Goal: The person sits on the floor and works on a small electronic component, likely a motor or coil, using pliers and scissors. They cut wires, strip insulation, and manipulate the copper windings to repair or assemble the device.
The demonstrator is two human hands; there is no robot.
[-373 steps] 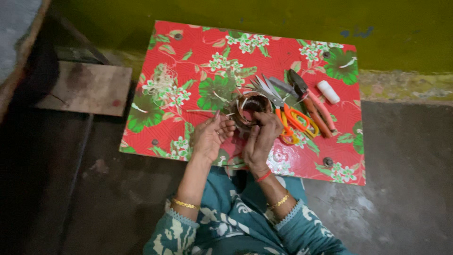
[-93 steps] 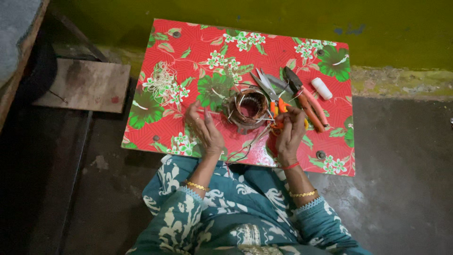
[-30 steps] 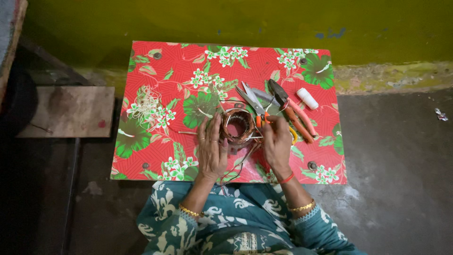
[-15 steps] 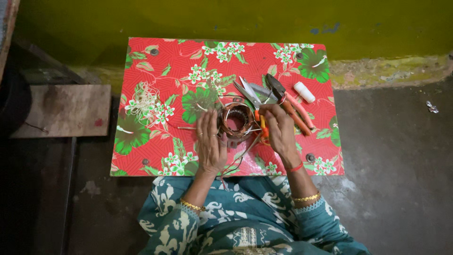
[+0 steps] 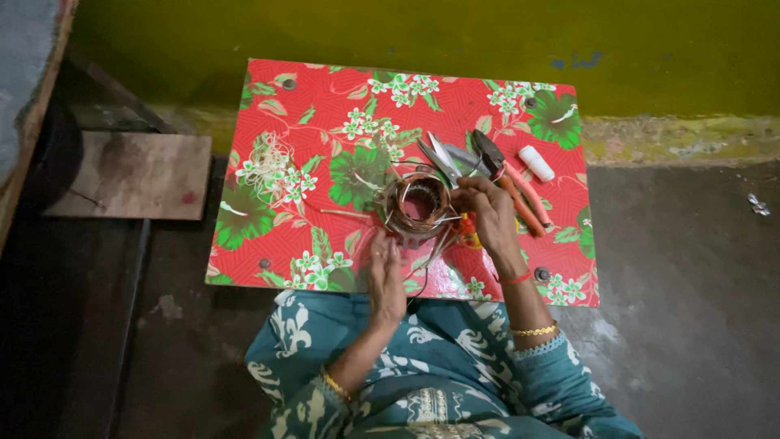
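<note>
two hands are laid by a copper-wound ring (image 5: 418, 205) on the flowered table (image 5: 325, 106): left hand (image 5: 386, 272) flat, fingers together; right hand (image 5: 487, 213) pinching its wires.

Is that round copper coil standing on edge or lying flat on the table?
Lying flat. The coil shows its round opening straight up to the camera, resting on the red table, with the right hand at its rim.

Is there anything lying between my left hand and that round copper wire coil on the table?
Nothing solid. The left hand rests just below the copper wire coil, with only loose wire ends trailing from the coil across the gap. The right hand is already at the coil's right edge.
</note>
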